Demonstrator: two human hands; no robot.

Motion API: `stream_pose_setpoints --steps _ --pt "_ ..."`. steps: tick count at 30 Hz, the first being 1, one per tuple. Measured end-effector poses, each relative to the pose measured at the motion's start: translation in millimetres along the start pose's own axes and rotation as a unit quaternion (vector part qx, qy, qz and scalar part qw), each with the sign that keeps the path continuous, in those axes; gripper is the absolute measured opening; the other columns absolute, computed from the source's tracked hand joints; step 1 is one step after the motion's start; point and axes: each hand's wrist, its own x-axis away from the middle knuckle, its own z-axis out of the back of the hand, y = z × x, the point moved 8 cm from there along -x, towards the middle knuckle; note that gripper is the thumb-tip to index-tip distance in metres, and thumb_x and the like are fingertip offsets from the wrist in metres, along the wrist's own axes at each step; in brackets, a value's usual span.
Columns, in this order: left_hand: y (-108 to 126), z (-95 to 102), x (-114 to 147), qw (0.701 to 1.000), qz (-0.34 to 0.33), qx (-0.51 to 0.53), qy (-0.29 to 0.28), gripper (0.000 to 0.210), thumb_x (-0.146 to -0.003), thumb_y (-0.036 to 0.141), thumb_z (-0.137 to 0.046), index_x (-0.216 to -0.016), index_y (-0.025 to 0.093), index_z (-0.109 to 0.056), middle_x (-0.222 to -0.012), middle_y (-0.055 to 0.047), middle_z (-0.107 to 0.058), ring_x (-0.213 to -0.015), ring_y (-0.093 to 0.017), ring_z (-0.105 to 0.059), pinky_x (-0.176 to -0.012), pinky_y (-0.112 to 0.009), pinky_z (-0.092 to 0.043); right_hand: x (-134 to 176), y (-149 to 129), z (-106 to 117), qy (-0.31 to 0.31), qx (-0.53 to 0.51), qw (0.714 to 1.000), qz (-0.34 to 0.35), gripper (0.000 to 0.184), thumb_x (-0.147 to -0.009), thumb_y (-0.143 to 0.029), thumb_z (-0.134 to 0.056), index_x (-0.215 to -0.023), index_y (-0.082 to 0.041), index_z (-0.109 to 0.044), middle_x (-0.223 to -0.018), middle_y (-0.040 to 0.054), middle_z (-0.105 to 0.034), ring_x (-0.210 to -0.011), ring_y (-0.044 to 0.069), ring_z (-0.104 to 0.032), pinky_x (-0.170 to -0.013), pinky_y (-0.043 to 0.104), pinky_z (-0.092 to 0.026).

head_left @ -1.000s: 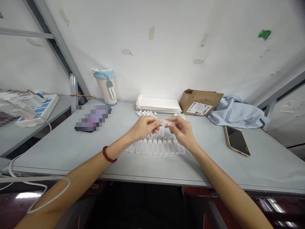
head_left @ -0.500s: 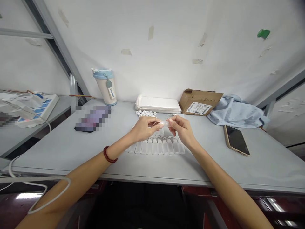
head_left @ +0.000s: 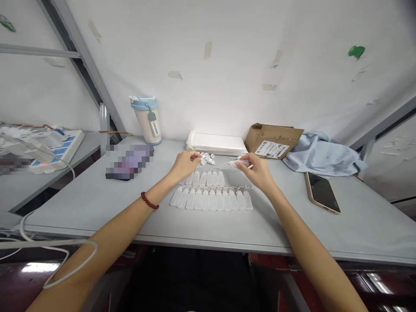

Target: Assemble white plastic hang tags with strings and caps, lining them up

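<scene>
Head view, from left to right: a side bench [head_left: 48, 149] carries a white and blue device [head_left: 55, 141] and a looping cable [head_left: 58, 242], kept off the main table [head_left: 97, 203] so the middle stays free for small parts. A tumbler [head_left: 147, 119] stands upright against the wall, beside a dark phone [head_left: 125, 162] lying flat. The left hand [head_left: 183, 164] reaches to a pile of small white caps [head_left: 206, 158], fingertips pinched together at its edge; whether a cap is caught between them I cannot tell. Below lie two rows of small plastic bottles [head_left: 211, 197], side by side on their sides, within easy reach of both hands. The right hand [head_left: 256, 169] pinches one bottle [head_left: 236, 163] above the table, near the caps. Behind sit a white tray [head_left: 216, 143], a cardboard box [head_left: 273, 141] and a blue cloth [head_left: 321, 151]; a second phone [head_left: 321, 190] lies face up. White wall [head_left: 227, 65], bits of tape.
</scene>
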Motion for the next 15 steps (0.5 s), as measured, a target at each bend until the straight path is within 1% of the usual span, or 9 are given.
stream_pose_setpoints --steps 3,6,8,10,15 --pt "-6.5 4.1 -4.2 0.996 -0.02 -0.085 0.003 0.02 -0.073 0.014 -0.052 -0.082 0.016 -0.069 -0.089 -0.008 -0.072 -0.082 -0.022 -0.063 -0.079 -0.032 -0.047 -3.4 7.7 1.3 -0.036 0.052 0.998 0.001 0.02 -0.076 -0.037 -0.06 -0.078 -0.017 -0.061 -0.07 0.0038 -0.063 -0.065 0.017 -0.055 -0.057 0.027 -0.041" --pt "-6.0 0.2 -5.2 0.99 -0.054 -0.131 -0.019 0.024 -0.073 0.013 -0.049 -0.085 0.016 -0.07 -0.093 -0.007 -0.071 -0.082 -0.022 -0.063 -0.08 -0.032 -0.047 -4.4 16.6 -2.0 -0.092 0.087 0.992 -0.007 0.02 -0.073 -0.037 -0.061 -0.075 -0.017 -0.062 -0.066 0.0026 -0.061 -0.062 0.016 -0.054 -0.056 0.026 -0.038" --pt "-1.3 -5.2 -4.1 0.985 -0.091 -0.143 -0.034 0.025 -0.076 0.016 -0.047 -0.088 0.017 -0.07 -0.097 -0.006 -0.071 -0.087 -0.022 -0.061 -0.084 -0.033 -0.046 -4.5 23.5 -3.1 -0.114 0.106 0.988 -0.016 0.021 -0.072 -0.037 -0.062 -0.074 -0.016 -0.062 -0.064 0.0019 -0.059 -0.061 0.016 -0.052 -0.054 0.026 -0.037" --pt "2.9 -12.0 -2.2 0.981 -0.122 -0.139 -0.053 0.027 -0.079 0.018 -0.045 -0.09 0.018 -0.07 -0.101 -0.005 -0.07 -0.094 -0.023 -0.06 -0.087 -0.034 -0.044 -5.1 30.3 -2.1 -0.119 0.119 0.985 -0.028 0.021 -0.071 -0.037 -0.063 -0.075 -0.016 -0.061 -0.066 0.0026 -0.06 -0.063 0.016 -0.053 -0.055 0.026 -0.037" --pt "2.8 -25.9 1.7 0.976 -0.153 -0.118 -0.097 0.033 -0.081 0.02 -0.04 -0.097 0.02 -0.069 -0.113 -0.003 -0.066 -0.106 -0.022 -0.056 -0.094 -0.034 -0.041 -6.4 43.4 1.0 -0.125 0.13 0.982 -0.052 0.017 -0.07 -0.033 -0.065 -0.074 -0.016 -0.06 -0.074 0.0046 -0.062 -0.07 0.018 -0.055 -0.058 0.027 -0.038"
